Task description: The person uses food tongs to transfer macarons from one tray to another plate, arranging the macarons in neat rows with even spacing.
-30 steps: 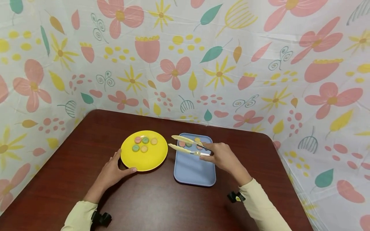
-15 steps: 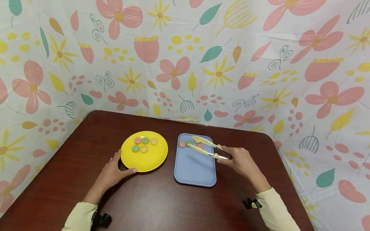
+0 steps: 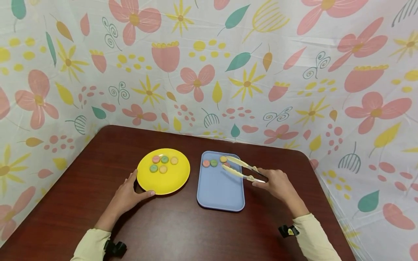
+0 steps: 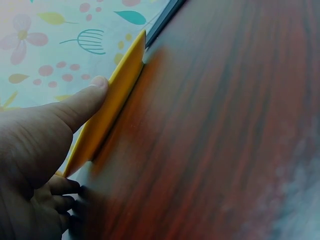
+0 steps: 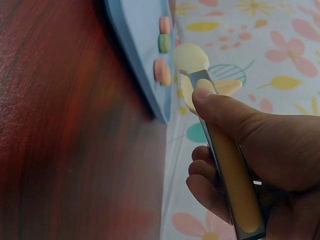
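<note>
My left hand (image 3: 125, 195) holds the near left rim of a round yellow plate (image 3: 163, 185), its thumb on the edge in the left wrist view. Pink, green and pale yellow macarons (image 3: 163, 169) lie on that plate. In my right hand (image 3: 277, 184) is a pair of tongs (image 3: 232, 172) with cream tips, gripped by the handles. Its arms stand apart over the right rear of a blue tray (image 3: 220, 192). Beside the tips sit a yellow macaron (image 3: 223, 159) and a pink one, partly hidden. Further left on the tray are a pink macaron (image 3: 206, 164) and a green macaron (image 3: 213, 163).
Plate and tray stand side by side on a dark brown table (image 3: 169, 224), with a strip of tabletop between them. A white cloth (image 3: 209, 72) printed with flowers and leaves hangs behind the table and along its sides.
My right hand has drawn the tongs rightward from the gap beside the plate to over the tray's right rear, uncovering the pink and green macarons there. The left hand stays on the plate.
</note>
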`<action>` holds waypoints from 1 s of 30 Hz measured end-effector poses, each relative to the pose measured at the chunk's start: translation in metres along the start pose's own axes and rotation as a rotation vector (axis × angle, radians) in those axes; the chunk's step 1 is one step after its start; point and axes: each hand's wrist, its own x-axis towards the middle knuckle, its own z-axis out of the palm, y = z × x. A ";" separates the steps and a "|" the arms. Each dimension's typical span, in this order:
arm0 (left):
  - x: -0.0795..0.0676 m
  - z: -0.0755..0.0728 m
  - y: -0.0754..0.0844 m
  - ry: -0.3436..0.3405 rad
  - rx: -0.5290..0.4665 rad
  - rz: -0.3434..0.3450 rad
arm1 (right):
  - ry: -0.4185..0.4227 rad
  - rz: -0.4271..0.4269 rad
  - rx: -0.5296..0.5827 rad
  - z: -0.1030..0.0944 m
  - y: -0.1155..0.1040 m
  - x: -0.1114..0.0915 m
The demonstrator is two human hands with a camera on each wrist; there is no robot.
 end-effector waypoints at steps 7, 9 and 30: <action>0.001 0.001 0.000 0.000 0.000 0.001 | -0.020 0.020 -0.012 0.007 0.008 0.000; 0.001 0.001 0.000 0.000 0.000 0.001 | -0.021 0.020 -0.013 0.010 0.009 0.000; 0.001 0.001 -0.003 0.007 0.000 0.002 | -0.058 0.023 -0.020 0.014 0.007 0.001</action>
